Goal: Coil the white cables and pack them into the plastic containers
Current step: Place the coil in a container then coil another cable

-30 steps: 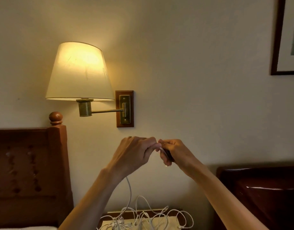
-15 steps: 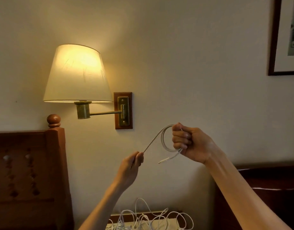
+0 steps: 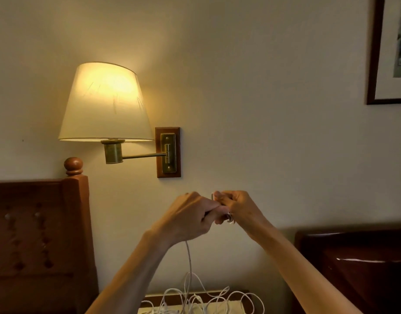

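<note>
Now the left hand (image 3: 190,217) is meeting the right hand (image 3: 236,209) again, both clamping fingers on the cable (image 3: 189,264), likely adding another loop to the coil.

Bedroom: wooden headboard (image 3: 38,234), lit wall lamp (image 3: 105,103), framed picture (image 3: 389,51).

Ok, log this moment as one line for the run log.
stage: coiling | left hand: shut on white cable | right hand: shut on coil end | hands touching, raised | loose cables: below | containers: not visible
</note>
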The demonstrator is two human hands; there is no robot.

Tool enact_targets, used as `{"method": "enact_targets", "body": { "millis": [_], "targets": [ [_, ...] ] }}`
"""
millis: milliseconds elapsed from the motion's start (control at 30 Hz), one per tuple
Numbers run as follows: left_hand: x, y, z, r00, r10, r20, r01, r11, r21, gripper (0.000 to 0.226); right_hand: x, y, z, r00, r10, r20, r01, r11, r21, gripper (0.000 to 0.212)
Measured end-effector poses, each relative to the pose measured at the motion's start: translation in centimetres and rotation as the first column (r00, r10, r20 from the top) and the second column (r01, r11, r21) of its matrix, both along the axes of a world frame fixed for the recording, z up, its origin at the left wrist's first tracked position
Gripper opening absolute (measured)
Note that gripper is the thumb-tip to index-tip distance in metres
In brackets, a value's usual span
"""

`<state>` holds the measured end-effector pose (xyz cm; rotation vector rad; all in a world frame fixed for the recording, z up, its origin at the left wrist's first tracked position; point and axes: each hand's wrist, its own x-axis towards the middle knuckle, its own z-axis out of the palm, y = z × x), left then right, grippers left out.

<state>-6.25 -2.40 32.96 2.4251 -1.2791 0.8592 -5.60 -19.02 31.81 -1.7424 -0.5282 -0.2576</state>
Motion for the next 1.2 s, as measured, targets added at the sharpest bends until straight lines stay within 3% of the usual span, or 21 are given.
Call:
{"method": "enact_targets", "body": {
  "millis": [100, 233, 333, 433, 567, 667, 767, 867, 967, 1067, 1200],
  "targets": [
    [0.6, 0.9, 0.4, 0.982, 0.066, 0.178, -0.047, 0.993, -0.109, 0.037, -0.1, 0.3, -0.1, 0.998, 0.026, -0.056, -0.024, 0.999, 0.032, 0.042],
    [1.7, 1.5, 0.4, 0.968, 0.098, 0.229, -0.045, 0.973, -0.228, 0.028, -0.6, 0.4, 0.6, 0.98, 0.139, -0.141, -0.133, 0.99, 0.055, 0.042],
    [3.1, 1.5, -0.5, 0.994, 0.009, 0.109, 0.034, 0.925, -0.378, 0.04, -1.1, 0.0, 1.8, 0.928, 0.289, -0.236, -0.261, 0.955, 0.144, 0.042],
    [3.6, 1.3, -1.7, 0.995, -0.099, 0.014, 0.092, 0.853, -0.515, 0.033, -1.4, -0.5, 2.6, 0.836, 0.454, -0.308, -0.327, 0.863, 0.385, 0.041],
    [4.9, 2.4, -5.0, 0.984, -0.098, -0.148, -0.016, 0.784, -0.62, 0.03, -1.2, -2.4, 3.8, 0.704, 0.676, -0.22, -0.387, 0.624, 0.679, 0.034],
    [6.1, 3.6, -7.7, 0.975, 0.019, -0.223, -0.143, 0.818, -0.557, 0.033, -0.6, -4.0, 4.8, 0.717, 0.679, -0.16, -0.373, 0.567, 0.735, 0.032],
    [4.4, 3.2, -6.6, 0.937, 0.173, -0.302, -0.249, 0.94, -0.233, 0.035, 0.2, -3.8, 4.8, 0.827, 0.531, -0.186, -0.274, 0.669, 0.691, 0.033],
    [1.0, 1.4, -3.1, 0.93, 0.243, -0.278, -0.218, 0.969, 0.117, 0.043, 0.5, -2.3, 4.0, 0.927, 0.325, -0.186, -0.182, 0.825, 0.534, 0.033],
    [-2.0, 0.4, 0.0, 0.961, 0.202, -0.188, -0.167, 0.969, 0.183, 0.043, -0.1, -0.5, 2.9, 0.98, 0.167, -0.112, -0.126, 0.944, 0.304, 0.034],
    [-3.6, 0.0, 1.2, 0.977, 0.203, -0.062, -0.187, 0.961, 0.202, 0.035, -0.8, 0.9, 2.0, 0.995, 0.094, -0.039, -0.089, 0.987, 0.131, 0.036],
    [-4.4, 0.1, 0.9, 0.948, 0.265, 0.179, -0.281, 0.957, 0.07, 0.046, -0.8, 1.5, 1.6, 0.999, 0.046, -0.021, -0.047, 0.999, -0.015, 0.042]
  ]
}}
